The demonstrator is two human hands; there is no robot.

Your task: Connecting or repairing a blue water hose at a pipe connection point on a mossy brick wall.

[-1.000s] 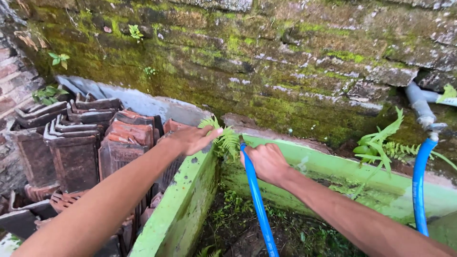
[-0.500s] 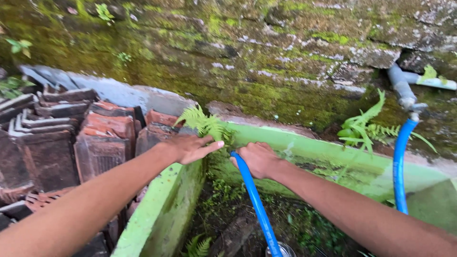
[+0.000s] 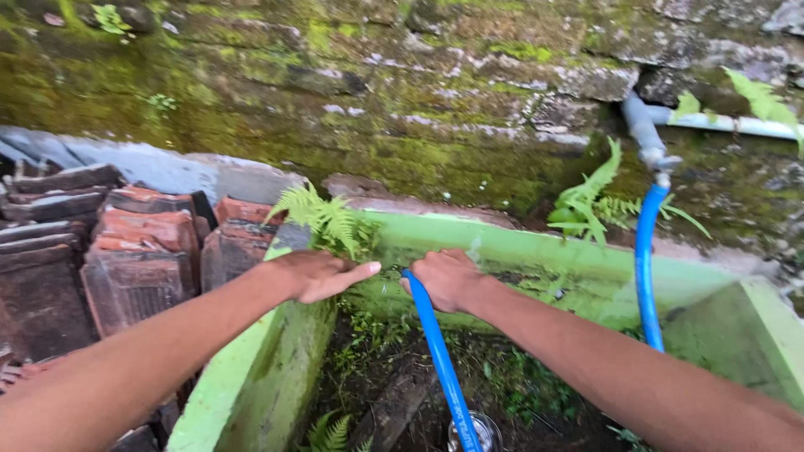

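Note:
My right hand (image 3: 448, 279) is closed around the end of a blue hose (image 3: 439, 356) that runs down into the green concrete trough (image 3: 276, 368). My left hand (image 3: 322, 274) lies flat, fingers extended, on the trough's left rim, just below a small fern (image 3: 322, 218) growing at the corner. The hose nozzle end is hidden inside my right fist. The same blue hose (image 3: 645, 268) rises at the right to a grey tap (image 3: 651, 142) on the wall.
A mossy brick wall (image 3: 435, 92) stands behind the trough. Stacked clay roof tiles (image 3: 126, 243) fill the left side. Weeds and dirt cover the trough's bottom, with a round metal drain (image 3: 473, 431) below. Another fern (image 3: 595, 205) grows by the tap.
The view has dropped and shifted right. My left hand has come down from the fern onto the trough's rim. My right hand keeps its grip on the hose.

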